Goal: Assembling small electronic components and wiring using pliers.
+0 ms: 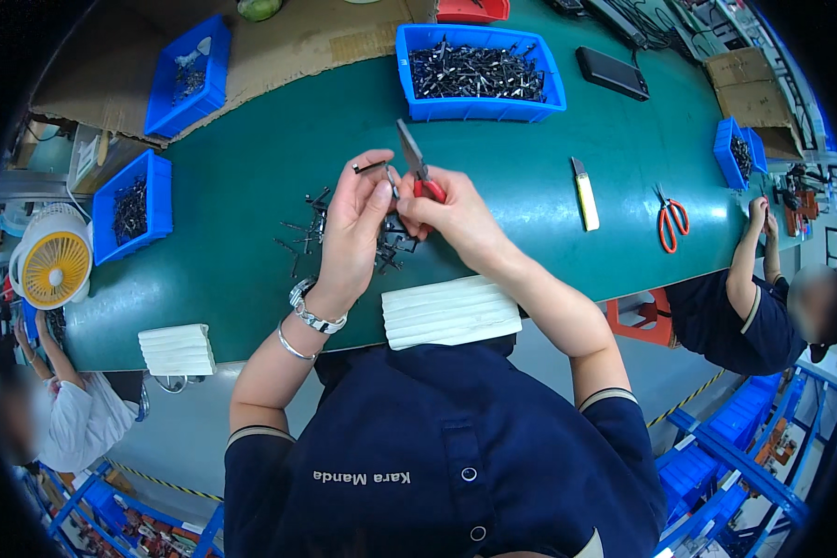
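Note:
My left hand [352, 219] is raised over the green table, with a small black part [370, 168] pinched at its fingers. My right hand [456, 212] is closed around red-handled scissors [412, 149], whose grey blades point up and away from me. The fingertips of both hands meet near a small metal-looking piece, largely hidden by the fingers. Below and around the hands lies a loose pile of small black parts [309, 228], partly covered by my left hand and wrist.
A blue bin [482, 113] of black parts stands beyond my hands; other blue bins [163, 219] are at left. A yellow-handled knife [586, 200] and orange-handled snips [671, 223] lie at right. A folded white pad [451, 313] sits at the front edge. Co-workers sit at both sides.

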Available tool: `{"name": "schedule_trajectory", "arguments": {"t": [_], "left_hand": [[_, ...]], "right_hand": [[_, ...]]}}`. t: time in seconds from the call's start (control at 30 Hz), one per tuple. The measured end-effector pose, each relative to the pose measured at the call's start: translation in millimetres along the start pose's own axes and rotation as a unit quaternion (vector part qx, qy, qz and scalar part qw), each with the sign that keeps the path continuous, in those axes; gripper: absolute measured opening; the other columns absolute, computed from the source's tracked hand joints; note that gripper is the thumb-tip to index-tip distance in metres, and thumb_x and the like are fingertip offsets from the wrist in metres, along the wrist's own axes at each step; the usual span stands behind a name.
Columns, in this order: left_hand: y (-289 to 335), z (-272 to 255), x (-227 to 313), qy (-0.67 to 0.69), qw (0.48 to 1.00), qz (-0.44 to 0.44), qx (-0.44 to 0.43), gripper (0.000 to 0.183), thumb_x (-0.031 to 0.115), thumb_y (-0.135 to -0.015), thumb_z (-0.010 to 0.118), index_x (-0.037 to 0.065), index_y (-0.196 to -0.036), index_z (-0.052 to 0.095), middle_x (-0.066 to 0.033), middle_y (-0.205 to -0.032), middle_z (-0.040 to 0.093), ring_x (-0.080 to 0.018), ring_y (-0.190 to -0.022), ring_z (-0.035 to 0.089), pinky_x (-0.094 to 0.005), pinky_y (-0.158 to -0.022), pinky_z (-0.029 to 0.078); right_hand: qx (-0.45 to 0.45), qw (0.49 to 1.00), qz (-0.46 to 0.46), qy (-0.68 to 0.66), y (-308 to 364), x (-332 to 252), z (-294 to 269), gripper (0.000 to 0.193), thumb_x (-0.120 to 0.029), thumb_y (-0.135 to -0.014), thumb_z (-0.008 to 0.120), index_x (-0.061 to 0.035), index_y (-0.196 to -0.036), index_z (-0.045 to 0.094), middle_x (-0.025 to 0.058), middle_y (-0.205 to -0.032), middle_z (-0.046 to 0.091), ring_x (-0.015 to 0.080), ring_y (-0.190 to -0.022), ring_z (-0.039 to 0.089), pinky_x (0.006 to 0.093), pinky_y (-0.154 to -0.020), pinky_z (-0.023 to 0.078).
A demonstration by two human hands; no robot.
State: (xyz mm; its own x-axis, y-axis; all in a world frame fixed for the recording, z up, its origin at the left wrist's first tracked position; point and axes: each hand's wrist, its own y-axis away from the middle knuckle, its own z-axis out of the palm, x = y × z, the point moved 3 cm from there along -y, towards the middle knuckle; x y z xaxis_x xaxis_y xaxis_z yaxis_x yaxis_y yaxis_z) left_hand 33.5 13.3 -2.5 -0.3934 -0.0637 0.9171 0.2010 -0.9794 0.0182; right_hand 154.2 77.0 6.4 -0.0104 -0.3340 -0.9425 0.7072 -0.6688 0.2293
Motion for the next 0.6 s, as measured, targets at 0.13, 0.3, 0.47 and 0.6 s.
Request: {"name": "schedule_trajectory", "arguments": {"t": [0.13, 0.3, 0.47, 0.6], "left_hand": [[-9, -14, 28, -0.131, 0.987, 0.059, 0.073, 0.043, 0.024, -0.100, 0.047, 0.006, -0.138, 0.039, -0.0081, -0.131, 0.048, -0.0175, -0.119, 0.047, -0.0316, -0.096, 0.041], [-14, -37, 55, -0.226, 0.964, 0.109, 0.082, 0.020, 0.018, -0.095, 0.055, 0.004, -0.109, 0.060, -0.0020, -0.093, 0.063, -0.0111, -0.092, 0.059, -0.0248, -0.082, 0.044], [-11, -14, 50, -0.625, 0.741, 0.184, -0.160, 0.011, 0.010, -0.083, 0.062, 0.008, -0.094, 0.063, -0.0056, -0.092, 0.060, -0.0232, -0.093, 0.056, -0.0334, -0.080, 0.046], [-8, -11, 39, -0.663, 0.687, 0.190, -0.229, 0.009, 0.010, -0.078, 0.065, 0.008, -0.086, 0.060, -0.0048, -0.095, 0.057, -0.0243, -0.099, 0.053, -0.0359, -0.081, 0.046]], "right_hand": [[0.078, 0.992, -0.088, -0.037, -7, -25, -36, 0.009, -0.012, -0.084, 0.060, -0.0049, -0.082, 0.055, 0.0017, -0.067, 0.054, 0.0098, -0.059, 0.053, 0.0233, -0.054, 0.042], [0.161, 0.965, -0.139, -0.153, -15, -35, -82, 0.029, -0.029, -0.097, 0.052, -0.0067, -0.079, 0.050, 0.0001, -0.063, 0.046, 0.0126, -0.060, 0.050, 0.0256, -0.053, 0.041], [0.119, 0.973, -0.092, -0.173, -15, -31, -66, 0.035, -0.035, -0.102, 0.038, -0.0065, -0.084, 0.050, 0.0014, -0.067, 0.046, 0.0146, -0.064, 0.050, 0.0270, -0.056, 0.041], [0.115, 0.983, -0.065, -0.131, -17, -23, -57, 0.034, -0.035, -0.102, 0.039, -0.0062, -0.087, 0.052, 0.0013, -0.069, 0.048, 0.0141, -0.065, 0.051, 0.0263, -0.057, 0.042]]}}
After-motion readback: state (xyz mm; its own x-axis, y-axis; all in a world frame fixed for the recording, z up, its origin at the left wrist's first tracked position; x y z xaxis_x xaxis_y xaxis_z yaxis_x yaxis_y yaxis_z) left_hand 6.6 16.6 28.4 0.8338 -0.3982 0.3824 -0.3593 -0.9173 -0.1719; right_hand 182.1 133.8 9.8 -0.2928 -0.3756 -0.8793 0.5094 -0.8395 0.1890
